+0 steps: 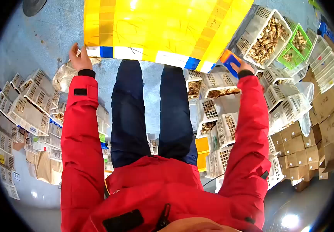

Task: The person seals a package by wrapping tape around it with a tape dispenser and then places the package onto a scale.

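Observation:
A large yellow sheet-like surface (155,31) with strips of tape and a blue-and-white lower edge spans the top middle. At its lower left corner is my left hand (80,60), its fingers apart and nothing visible in them. My right hand (241,66) is wrapped round a blue and orange tool (230,61) that touches the lower right edge of the yellow surface. The tool looks like a tape dispenser.
White crates (265,34) of brown shellfish-like items and a green basket (299,48) stand at right. More white crates (27,112) are stacked at left. Cardboard boxes (296,150) are piled at far right. A clear plastic bag (63,77) lies below my left hand.

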